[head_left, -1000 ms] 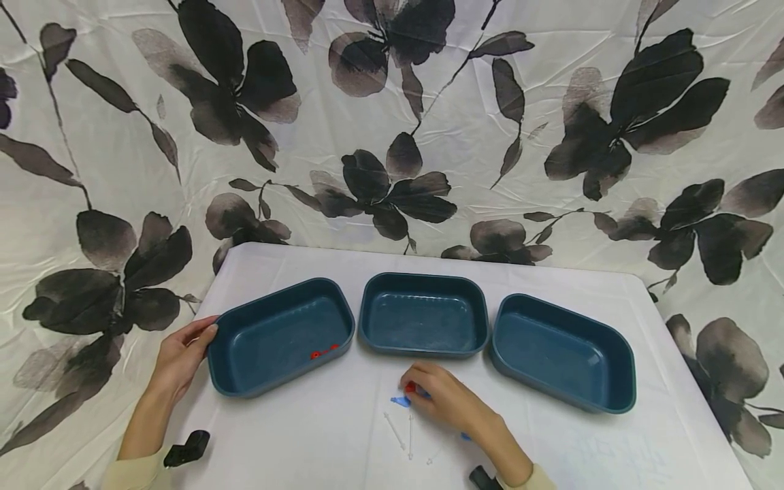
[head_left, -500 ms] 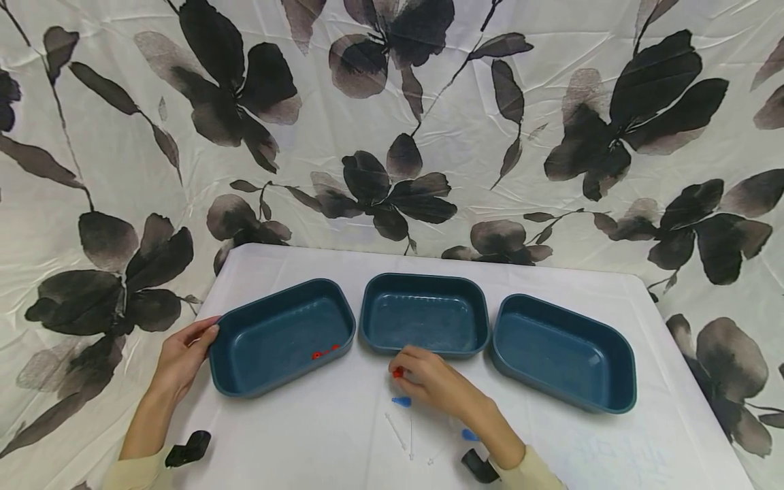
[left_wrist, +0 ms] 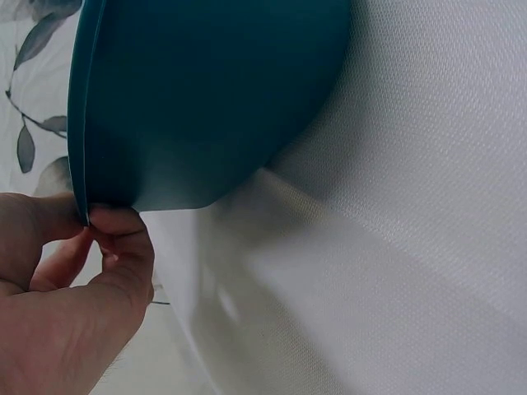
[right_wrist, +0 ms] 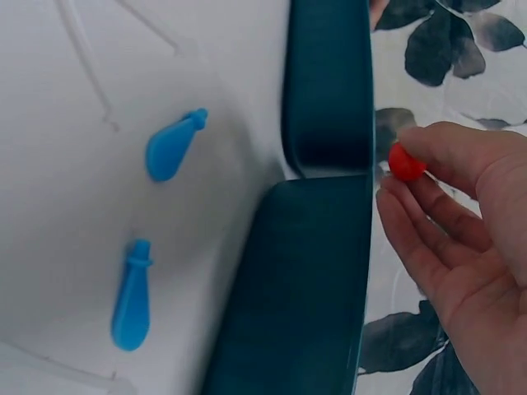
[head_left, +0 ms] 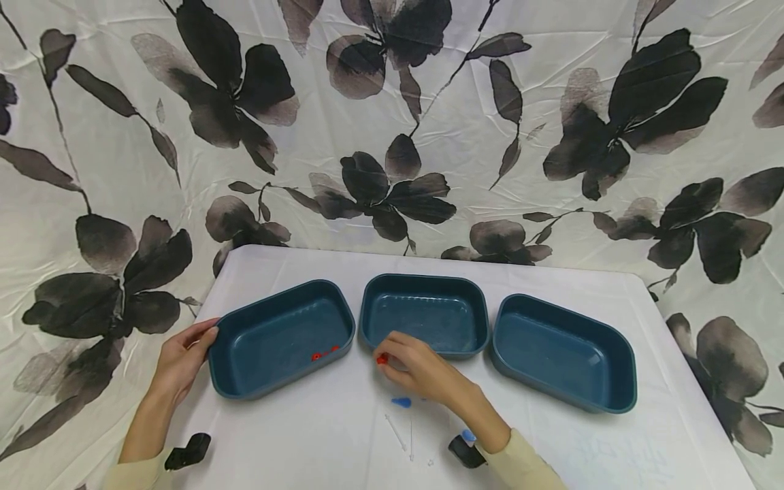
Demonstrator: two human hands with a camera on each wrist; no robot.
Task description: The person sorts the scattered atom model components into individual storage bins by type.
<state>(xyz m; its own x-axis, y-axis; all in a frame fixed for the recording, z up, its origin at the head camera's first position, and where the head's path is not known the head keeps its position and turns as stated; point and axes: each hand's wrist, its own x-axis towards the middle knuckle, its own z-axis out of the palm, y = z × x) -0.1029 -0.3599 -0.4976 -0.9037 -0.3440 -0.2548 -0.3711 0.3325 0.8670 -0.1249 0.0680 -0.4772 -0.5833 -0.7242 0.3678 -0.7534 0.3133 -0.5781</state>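
My left hand [head_left: 179, 361] pinches the outer left rim of the left dark teal tray [head_left: 263, 357], thumb on one side and fingers on the other. Several small red pieces [head_left: 316, 356] lie in that tray's front right corner. My right hand [head_left: 419, 367] holds a small rounded red piece [right_wrist: 406, 163] between thumb and fingertips. In the head view it overlaps the front edge of the middle teal tray [head_left: 422, 318]. Two blue paddle-shaped pieces with narrow necks show in the right wrist view: one tilted blue piece [right_wrist: 170, 151] and one nearly upright blue piece [right_wrist: 132, 300].
A third teal tray [head_left: 563, 354] stands at the right, close beside the middle one. Thin whitish sticks [head_left: 395, 433] lie on the white tabletop [head_left: 294, 442] near its front. A floral cloth [head_left: 392, 102] hangs behind the table.
My right hand has moved left and away from me with the red piece, from over the blue pieces to the middle tray's front edge. My left hand stays on the left tray's rim.
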